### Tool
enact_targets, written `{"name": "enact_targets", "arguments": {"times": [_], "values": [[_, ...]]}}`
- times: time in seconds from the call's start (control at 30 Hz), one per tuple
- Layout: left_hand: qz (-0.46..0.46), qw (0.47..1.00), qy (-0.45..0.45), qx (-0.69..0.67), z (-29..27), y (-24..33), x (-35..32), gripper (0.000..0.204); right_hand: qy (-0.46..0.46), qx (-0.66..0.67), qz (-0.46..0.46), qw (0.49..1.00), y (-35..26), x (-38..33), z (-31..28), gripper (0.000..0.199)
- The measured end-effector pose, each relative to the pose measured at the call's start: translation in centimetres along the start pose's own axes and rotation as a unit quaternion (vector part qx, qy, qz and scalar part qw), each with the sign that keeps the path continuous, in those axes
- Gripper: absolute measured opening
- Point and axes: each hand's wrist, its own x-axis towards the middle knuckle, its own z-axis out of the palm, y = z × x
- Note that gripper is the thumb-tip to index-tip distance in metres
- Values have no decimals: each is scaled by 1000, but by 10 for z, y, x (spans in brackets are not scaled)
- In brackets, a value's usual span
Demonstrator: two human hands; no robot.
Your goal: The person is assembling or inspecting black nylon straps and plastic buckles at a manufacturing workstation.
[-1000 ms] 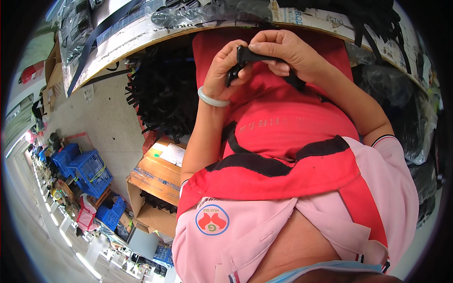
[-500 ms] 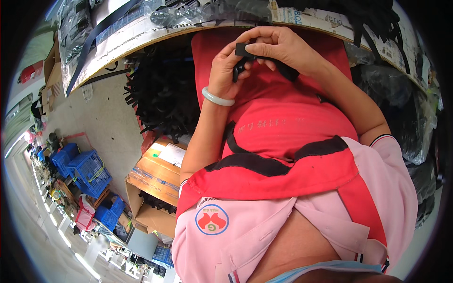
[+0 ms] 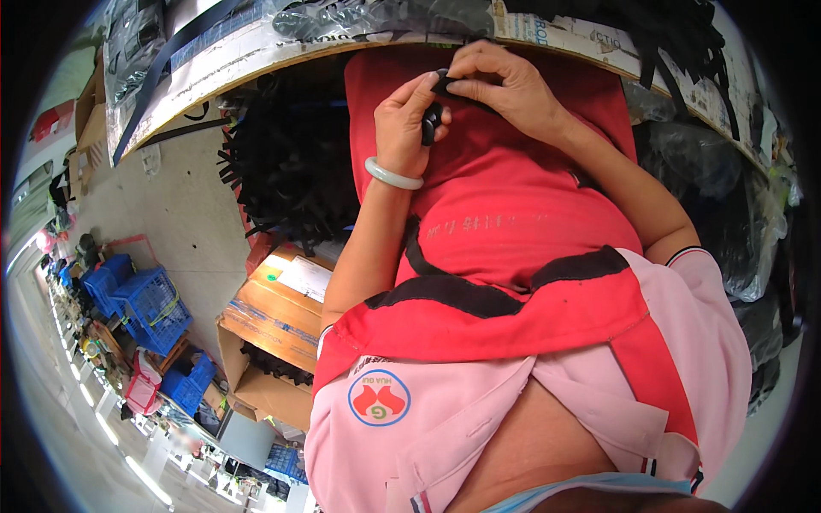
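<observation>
Over my lap, my left hand [image 3: 409, 118] is closed around a glossy black plastic piece [image 3: 430, 125] that looks like a buckle. Between its thumb and forefinger it also pinches the end of a black webbing strap [image 3: 443, 83]. My right hand [image 3: 506, 90] is closed on the same strap just to the right, thumb against fingers. The hands are close together, almost fingertip to fingertip. Most of the strap is hidden behind the right hand, and how it joins the plastic piece cannot be made out.
The worktable edge [image 3: 256, 74] curves just beyond my hands, with clear bags of black parts [image 3: 342, 21] and loose black straps [image 3: 676, 51] on it. A dark heap of strap pieces [image 3: 286, 162] hangs at left, above an open cardboard box [image 3: 274, 312]. Blue crates [image 3: 154, 308] stand farther left.
My right hand has shifted slightly up, its fingers bending more over the strap. The flat strap end that showed between the hands is now mostly covered, and the tail below the right hand is hidden.
</observation>
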Motion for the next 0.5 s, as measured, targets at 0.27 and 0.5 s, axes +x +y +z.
{"name": "enact_targets", "arguments": {"times": [0.27,0.5], "values": [[118,987,39,100,6,6,-5,21,24,31,98,994,-68,0,-9,14],[180,971,51,148,17,5,-10,20,-17,50,253,966,-40,-6,-9,18]]}}
